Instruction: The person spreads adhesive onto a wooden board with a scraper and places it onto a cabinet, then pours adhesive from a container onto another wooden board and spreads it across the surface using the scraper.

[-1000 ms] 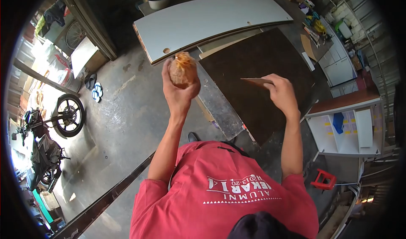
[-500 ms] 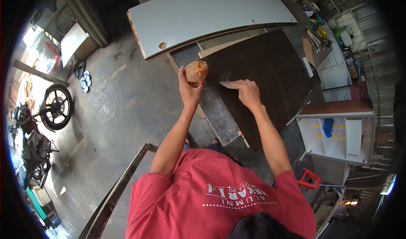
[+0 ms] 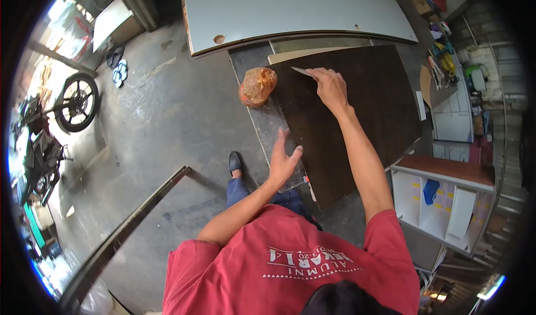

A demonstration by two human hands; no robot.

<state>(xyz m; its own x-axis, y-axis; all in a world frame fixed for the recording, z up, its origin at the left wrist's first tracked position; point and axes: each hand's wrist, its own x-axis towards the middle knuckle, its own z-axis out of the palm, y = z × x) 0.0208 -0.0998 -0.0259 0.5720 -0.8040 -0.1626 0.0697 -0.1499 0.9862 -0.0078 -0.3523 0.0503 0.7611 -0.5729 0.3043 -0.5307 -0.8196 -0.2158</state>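
Observation:
A rounded orange-brown bundle in clear wrapping (image 3: 257,87) rests on the grey work surface (image 3: 267,122), beside the dark brown board (image 3: 357,119). My left hand (image 3: 285,157) is off the bundle, nearer my body, its fingers apart and slightly blurred, holding nothing. Over the upper left part of the dark board, my right hand (image 3: 330,86) pinches a thin, flat, pale piece (image 3: 302,71) whose tip points left.
A long white panel (image 3: 296,11) lies beyond the dark board. A metal bar (image 3: 131,220) juts up at the lower left. A motorcycle (image 3: 47,131) stands at the left, a white shelf unit (image 3: 438,200) at the right.
The bundle, held in my left hand before, now sits on the grey surface. My left hand has let go and drawn back toward my body. My right hand still holds the thin piece.

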